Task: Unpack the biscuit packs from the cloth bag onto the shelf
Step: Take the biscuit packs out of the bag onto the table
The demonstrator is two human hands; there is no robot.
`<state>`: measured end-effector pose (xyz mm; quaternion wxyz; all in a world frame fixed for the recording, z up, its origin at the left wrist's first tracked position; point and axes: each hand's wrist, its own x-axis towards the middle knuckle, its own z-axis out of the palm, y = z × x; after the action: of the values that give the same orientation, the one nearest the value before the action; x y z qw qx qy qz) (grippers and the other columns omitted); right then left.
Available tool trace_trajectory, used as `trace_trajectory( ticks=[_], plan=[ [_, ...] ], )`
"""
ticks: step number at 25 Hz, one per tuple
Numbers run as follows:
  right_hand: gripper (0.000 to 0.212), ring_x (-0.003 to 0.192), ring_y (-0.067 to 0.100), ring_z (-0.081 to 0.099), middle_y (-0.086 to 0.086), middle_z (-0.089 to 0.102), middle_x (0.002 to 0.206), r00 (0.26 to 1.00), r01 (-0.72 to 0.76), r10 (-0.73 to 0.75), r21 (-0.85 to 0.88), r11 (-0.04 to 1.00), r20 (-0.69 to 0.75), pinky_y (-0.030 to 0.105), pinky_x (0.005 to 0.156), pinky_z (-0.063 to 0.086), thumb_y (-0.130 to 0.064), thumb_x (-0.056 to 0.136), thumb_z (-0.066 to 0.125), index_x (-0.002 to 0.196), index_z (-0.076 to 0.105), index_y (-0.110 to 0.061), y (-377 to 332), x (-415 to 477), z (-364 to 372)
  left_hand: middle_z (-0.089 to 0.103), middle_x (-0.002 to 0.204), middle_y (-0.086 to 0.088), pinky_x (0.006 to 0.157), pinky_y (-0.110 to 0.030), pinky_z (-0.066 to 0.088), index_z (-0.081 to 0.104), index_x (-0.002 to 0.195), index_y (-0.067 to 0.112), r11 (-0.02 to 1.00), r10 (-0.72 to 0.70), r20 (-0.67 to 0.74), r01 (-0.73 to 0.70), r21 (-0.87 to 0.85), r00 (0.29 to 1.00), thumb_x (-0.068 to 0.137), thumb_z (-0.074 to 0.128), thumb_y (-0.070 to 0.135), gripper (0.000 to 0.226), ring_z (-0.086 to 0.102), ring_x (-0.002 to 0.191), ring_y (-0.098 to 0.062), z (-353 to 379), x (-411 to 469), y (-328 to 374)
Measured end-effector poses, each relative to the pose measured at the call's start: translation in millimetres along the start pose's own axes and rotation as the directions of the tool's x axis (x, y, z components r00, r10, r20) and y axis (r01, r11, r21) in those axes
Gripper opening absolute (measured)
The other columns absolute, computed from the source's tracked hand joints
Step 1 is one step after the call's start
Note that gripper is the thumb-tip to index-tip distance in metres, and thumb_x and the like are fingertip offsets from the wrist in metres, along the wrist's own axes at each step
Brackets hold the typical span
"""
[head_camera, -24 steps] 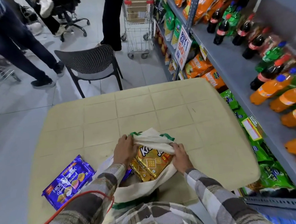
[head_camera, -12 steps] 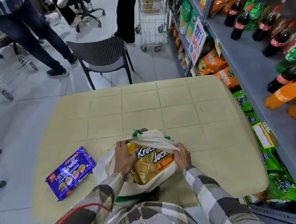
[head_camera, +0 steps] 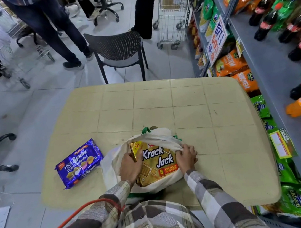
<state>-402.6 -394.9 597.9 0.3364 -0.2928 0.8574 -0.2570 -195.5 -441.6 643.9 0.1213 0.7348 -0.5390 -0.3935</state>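
Glossy gold pack [head_camera: 157, 164] slid further out; left fingers [head_camera: 128, 158] grip it, right fingers [head_camera: 183, 150] bunch cloth bag [head_camera: 159, 133].

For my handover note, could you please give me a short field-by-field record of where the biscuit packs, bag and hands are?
Surface: beige tile-patterned table
Bag: white cloth bag with green trim, lying on the table, mouth open
Pack in bag: golden Krack Jack biscuit pack, partly uncovered
Pack outside: purple Hide & Seek biscuit pack, flat on the table, left of the bag
Left hand: grips the golden pack's left edge
Right hand: holds the bag's cloth
Shelf: grey metal shelf, right of the table
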Motion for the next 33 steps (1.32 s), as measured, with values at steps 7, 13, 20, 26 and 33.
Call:
trace_trajectory(
  ticks=[7,13,20,26,33],
  plan=[
    [0.036,0.106,0.024,0.04,0.013,0.052,0.115,0.615,0.77,-0.771,-0.335,0.543,0.167,0.033,0.091,0.039,0.0,0.083,0.053,0.114,0.062,-0.017,4,-39,-9,0.064,0.109,-0.004,0.091,-0.046,0.054,0.055,0.118,0.013,1.0,0.025,0.035,-0.026,0.017,0.999,0.093,0.048,0.058,0.052,0.063,0.099,-0.025,6,4,-6],
    [0.034,0.119,0.02,0.047,0.005,0.049,0.128,0.858,0.512,-0.506,-0.25,0.822,0.093,0.037,0.104,0.046,-0.018,0.099,0.045,0.133,0.05,-0.015,-4,-51,0,0.067,0.103,-0.001,0.084,-0.046,0.059,0.061,0.11,0.02,0.999,-0.004,0.067,0.008,-0.052,0.998,0.078,0.045,0.072,0.063,0.067,0.091,-0.022,15,24,-28],
    [0.043,0.117,0.03,0.057,0.012,0.052,0.138,0.975,0.155,-0.14,-0.079,0.985,0.173,0.036,0.093,0.047,-0.027,0.102,0.041,0.143,0.031,-0.017,-21,-51,-4,0.065,0.115,-0.003,0.091,-0.048,0.056,0.054,0.119,0.025,0.998,0.048,0.028,-0.047,-0.051,0.998,0.081,0.043,0.07,0.06,0.064,0.104,-0.024,10,14,-31],
    [0.045,0.114,0.025,0.059,0.006,0.059,0.133,0.955,0.049,-0.034,-0.045,0.998,0.293,0.035,0.098,0.047,-0.024,0.098,0.046,0.143,0.041,-0.023,-37,-54,-10,0.069,0.109,-0.005,0.091,-0.048,0.054,0.061,0.108,0.021,0.998,0.065,0.027,-0.066,0.001,0.997,0.095,0.046,0.055,0.04,0.066,0.098,-0.027,-26,-9,-3],
    [0.031,0.104,0.017,0.065,-0.002,0.068,0.118,0.924,0.101,-0.09,-0.009,0.995,0.373,0.037,0.093,0.055,-0.034,0.097,0.053,0.127,0.057,-0.027,-62,-89,-25,0.07,0.097,0.0,0.084,-0.045,0.057,0.062,0.096,0.023,0.999,0.05,0.14,-0.051,-0.002,0.989,0.084,0.035,0.079,0.064,0.068,0.087,-0.022,-73,-6,-18]
  ],
)
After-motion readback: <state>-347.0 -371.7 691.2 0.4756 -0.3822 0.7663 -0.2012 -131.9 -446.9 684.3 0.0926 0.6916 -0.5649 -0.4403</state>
